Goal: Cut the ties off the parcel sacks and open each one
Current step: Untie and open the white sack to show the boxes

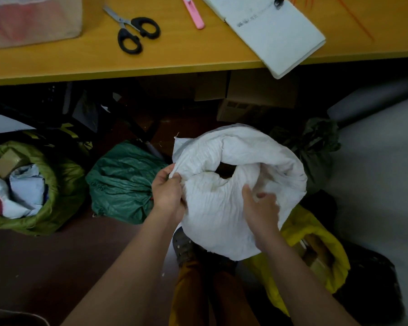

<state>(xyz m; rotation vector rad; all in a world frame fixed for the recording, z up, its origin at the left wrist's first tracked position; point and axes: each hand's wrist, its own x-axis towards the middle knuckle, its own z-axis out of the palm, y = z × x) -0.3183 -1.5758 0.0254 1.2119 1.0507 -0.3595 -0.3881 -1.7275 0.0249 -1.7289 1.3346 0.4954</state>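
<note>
Dim floor below yellow laminate table (174,60), sacks crowded around.
Left hand (169,191) and right hand (260,205) pinching crinkled rim of woven white sack (240,165) at centre; four more sacks: olive open (64,177) 9 o'clock, green tied (123,180), dark (316,147) 2 o'clock, yellow (325,252) 4 o'clock; one black-handled scissors (134,29) 11 o'clock.

Open notebook (276,36) overhanging table (198,60) edge, pink pen (193,14), cardboard box (31,20)

Left hand (166,191) and right hand (260,205) both gripping, fingers curled, forearms extended forward
</note>
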